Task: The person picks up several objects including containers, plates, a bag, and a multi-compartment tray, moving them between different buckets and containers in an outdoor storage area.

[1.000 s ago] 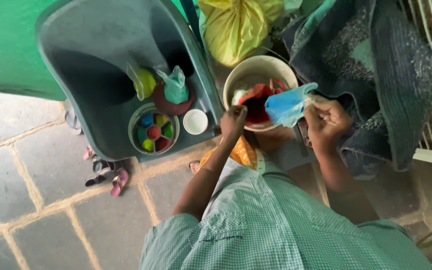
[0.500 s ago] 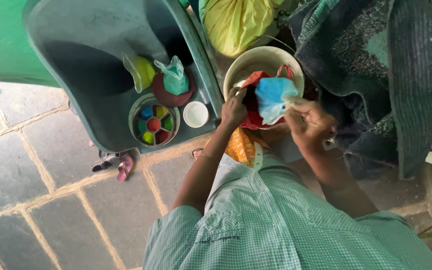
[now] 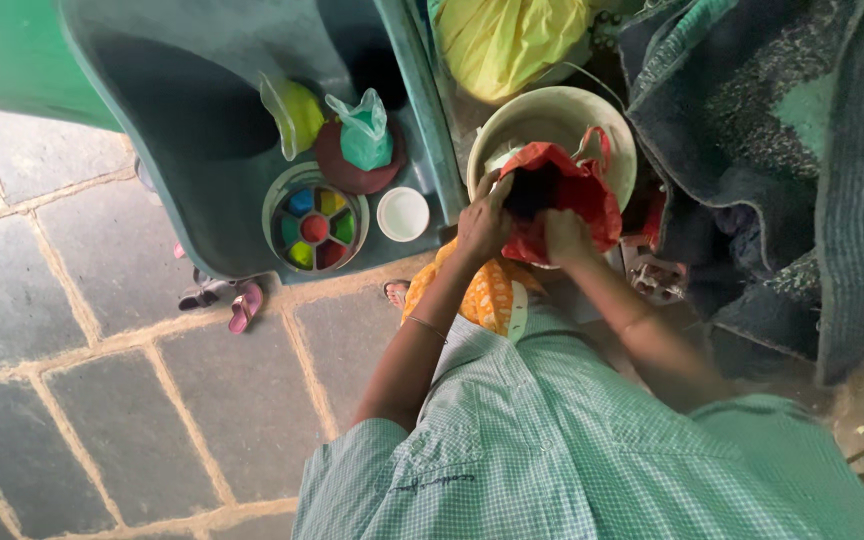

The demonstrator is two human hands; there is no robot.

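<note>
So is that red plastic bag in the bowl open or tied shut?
Open. The left hand and right hand hold the red plastic bag by its rim, and its dark mouth gapes between them over the cream bowl.

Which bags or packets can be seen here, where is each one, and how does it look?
Red bag: over the cream bowl, held open by left hand and right hand.
Teal knotted bag: on the chair seat.
Yellow-green packet: beside it.
Large yellow bag: top, behind the bowl.
</note>
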